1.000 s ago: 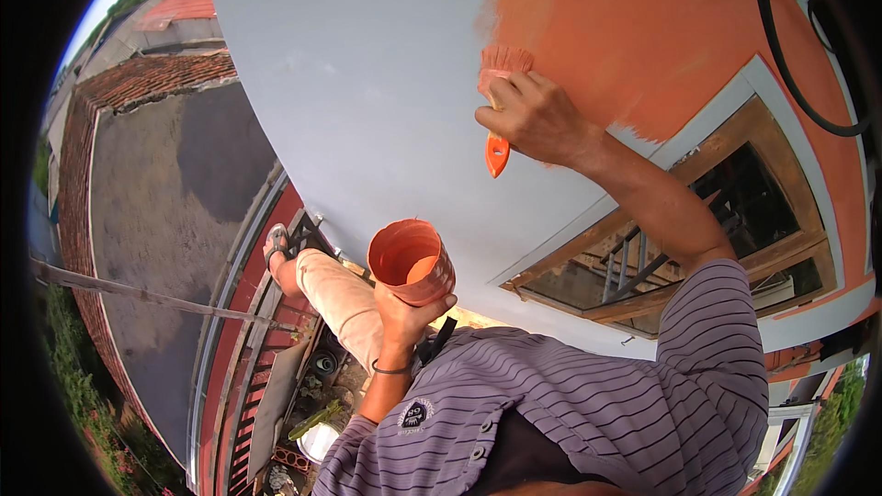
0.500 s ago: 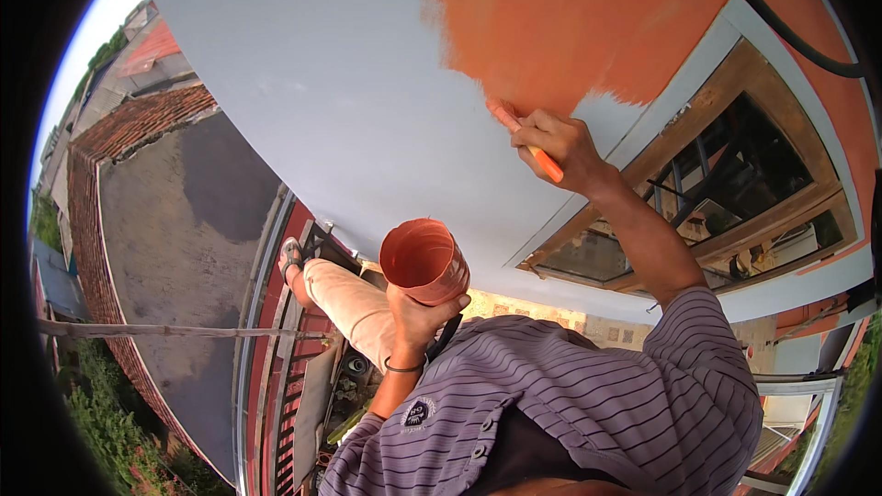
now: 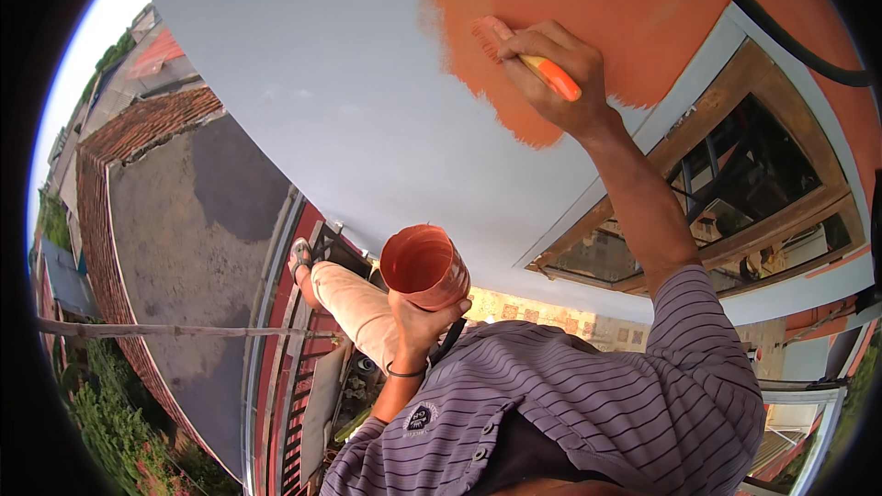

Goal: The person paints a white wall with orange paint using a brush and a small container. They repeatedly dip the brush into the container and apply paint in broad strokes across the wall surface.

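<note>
My right hand grips a paintbrush with an orange and yellow handle, its bristles pressed on the wall within the orange paint. That orange patch covers the upper part of a pale grey-white wall, with a ragged lower and left edge. Low in front of my body, my left hand is wrapped round a paint pot, a cylinder coated in orange-red paint inside and out. Its opening tilts up toward me; how much paint lies inside I cannot tell.
Right of the brush, a wood-framed window is set in the wall. A dark cable hangs at the upper right. On the left are a red railing, a bamboo pole and a tiled roof beyond, lower down.
My right hand has moved the brush up and slightly left across the wall. The orange area now reaches lower near the window. The pot in my left hand has barely shifted.
</note>
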Demonstrator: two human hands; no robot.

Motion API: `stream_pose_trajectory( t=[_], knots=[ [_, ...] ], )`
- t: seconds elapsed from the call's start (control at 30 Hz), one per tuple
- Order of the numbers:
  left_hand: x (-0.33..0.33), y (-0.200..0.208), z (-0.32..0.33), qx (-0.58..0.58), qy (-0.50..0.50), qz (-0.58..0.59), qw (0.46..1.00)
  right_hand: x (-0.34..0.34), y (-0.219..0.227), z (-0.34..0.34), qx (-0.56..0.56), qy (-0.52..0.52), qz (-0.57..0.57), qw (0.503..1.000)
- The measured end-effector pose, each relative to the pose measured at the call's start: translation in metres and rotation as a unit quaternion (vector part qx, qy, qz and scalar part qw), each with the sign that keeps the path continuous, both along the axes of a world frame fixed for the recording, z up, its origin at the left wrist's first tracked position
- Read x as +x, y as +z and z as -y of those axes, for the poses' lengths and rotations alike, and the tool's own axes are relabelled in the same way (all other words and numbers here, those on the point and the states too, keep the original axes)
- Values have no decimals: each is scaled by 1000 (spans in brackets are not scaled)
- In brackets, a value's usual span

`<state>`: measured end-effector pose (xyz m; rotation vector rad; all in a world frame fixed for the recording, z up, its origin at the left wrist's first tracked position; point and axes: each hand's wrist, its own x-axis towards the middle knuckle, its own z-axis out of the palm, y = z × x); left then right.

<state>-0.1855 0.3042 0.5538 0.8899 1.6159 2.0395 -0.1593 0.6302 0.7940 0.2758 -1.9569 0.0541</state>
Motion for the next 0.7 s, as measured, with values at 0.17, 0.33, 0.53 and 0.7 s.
stream_pose_trajectory(
  t=[0.17,0.33,0.53,0.7],
  knots=[
    [-2,-1,-2,16,7,14,1000,-5,46,-17,108,-184,-217,953],
    [-4,3,6,25,9,5,1000,0,1,13,46,-48,100,993],
    [-11,0,10,13,8,54,998,53,6,-15,20,-111,-152,982],
    [-13,0,8,12,-2,48,999,87,-55,-10,38,-17,156,987]
  ],
)
